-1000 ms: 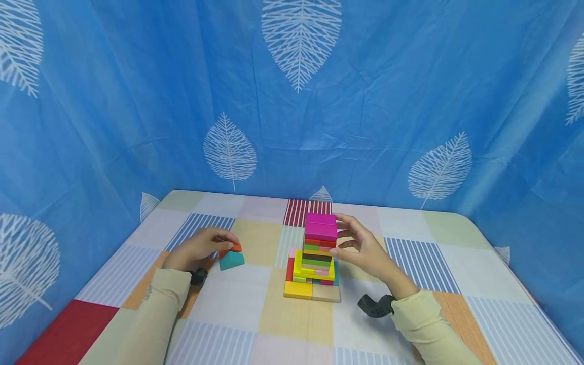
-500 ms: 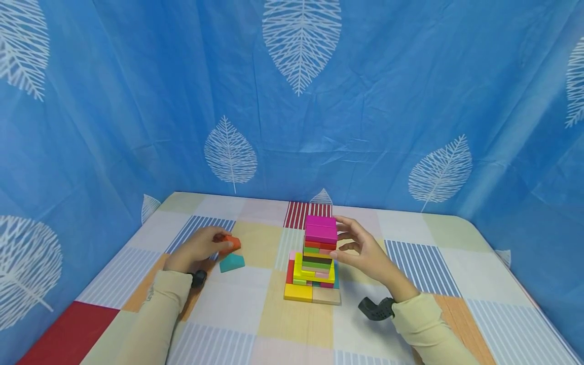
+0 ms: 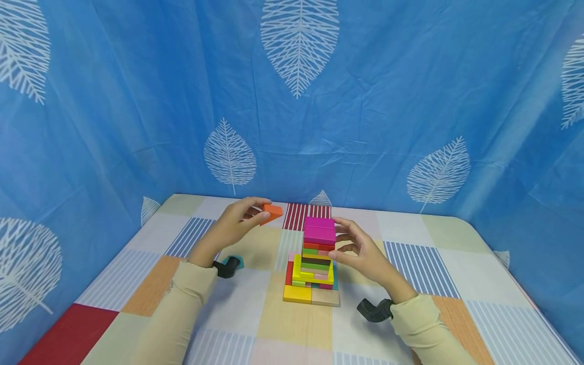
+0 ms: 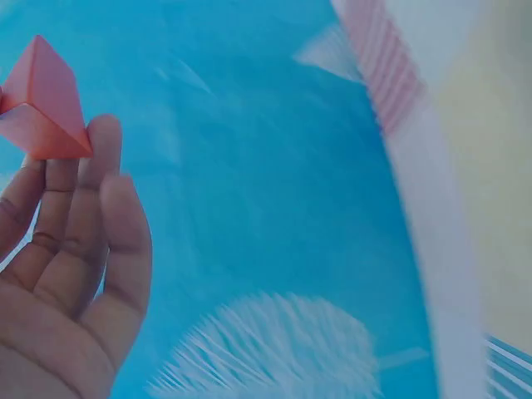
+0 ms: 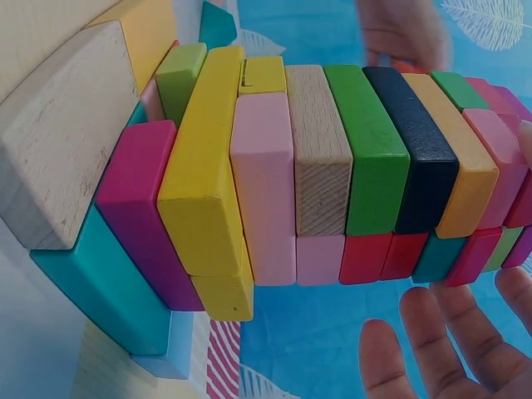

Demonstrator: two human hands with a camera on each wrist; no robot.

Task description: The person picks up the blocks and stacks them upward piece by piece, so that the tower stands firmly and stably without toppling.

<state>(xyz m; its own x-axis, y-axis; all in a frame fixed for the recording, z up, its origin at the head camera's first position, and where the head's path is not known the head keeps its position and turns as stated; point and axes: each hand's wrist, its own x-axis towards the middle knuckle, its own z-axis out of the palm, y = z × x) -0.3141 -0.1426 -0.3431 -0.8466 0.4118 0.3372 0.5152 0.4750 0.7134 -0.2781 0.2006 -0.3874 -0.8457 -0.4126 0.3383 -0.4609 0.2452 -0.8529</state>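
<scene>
My left hand [image 3: 233,223] pinches an orange triangular wooden block [image 3: 272,213] between thumb and fingers, raised over the table to the left of a block tower [image 3: 317,265]. In the left wrist view the block [image 4: 51,104] shows its wedge shape. Stacked from multicoloured wooden blocks, the tower has magenta blocks [image 3: 320,230] on top and a wider base. Close against its upper right side, my right hand [image 3: 361,249] is cupped with spread, relaxed fingers. The right wrist view shows its fingers [image 5: 428,324] and a thumb tip [image 5: 525,140] beside the upper layers.
A teal block [image 3: 241,261] lies on the table, partly hidden behind the left wrist camera [image 3: 227,267]. A checked cloth [image 3: 232,309] covers the table. Blue curtains [image 3: 292,126] with white leaf prints hang behind and at both sides.
My left hand has lifted the orange block from beside the teal block and carried it up and right towards the tower. The right hand has stayed beside the tower.
</scene>
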